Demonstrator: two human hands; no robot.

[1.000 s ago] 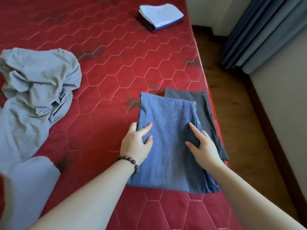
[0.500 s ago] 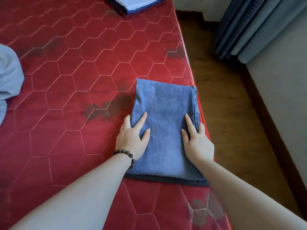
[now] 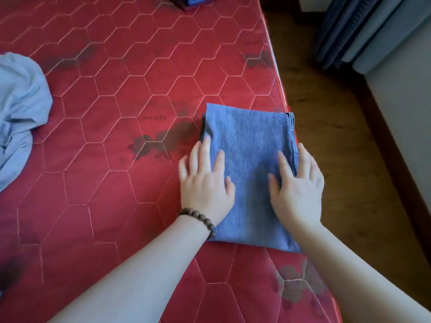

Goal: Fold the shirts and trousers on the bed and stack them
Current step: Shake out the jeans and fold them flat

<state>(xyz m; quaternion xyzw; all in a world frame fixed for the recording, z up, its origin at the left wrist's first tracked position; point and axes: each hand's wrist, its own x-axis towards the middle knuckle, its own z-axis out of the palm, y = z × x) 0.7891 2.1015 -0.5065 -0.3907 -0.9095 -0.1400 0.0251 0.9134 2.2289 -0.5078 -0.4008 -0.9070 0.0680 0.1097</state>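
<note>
Smoothing step: left hand (image 3: 205,183) and right hand (image 3: 297,186) flat, fingers straight, gripping nothing, pressing folded blue denim trousers (image 3: 250,164) at 3 o'clock on red quilted bed (image 3: 121,94). Next, probably: crumpled grey shirt (image 3: 19,113) at 9 o'clock.

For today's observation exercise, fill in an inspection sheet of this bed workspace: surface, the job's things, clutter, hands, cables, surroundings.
Surface: red quilted mattress with a hexagon stitch pattern and dark flower prints.
Job's things: folded blue denim garment lying flat near the right edge of the mattress; crumpled grey garment unfolded at the left edge of view; folded stack at the far end, mostly cut off by the frame.
Clutter: nothing seen.
Hands: left hand flat on the denim's left edge, beaded bracelet on its wrist; right hand flat on the denim's right side.
Cables: nothing seen.
Surroundings: wooden floor, blue-grey curtain, pale wall.
</note>
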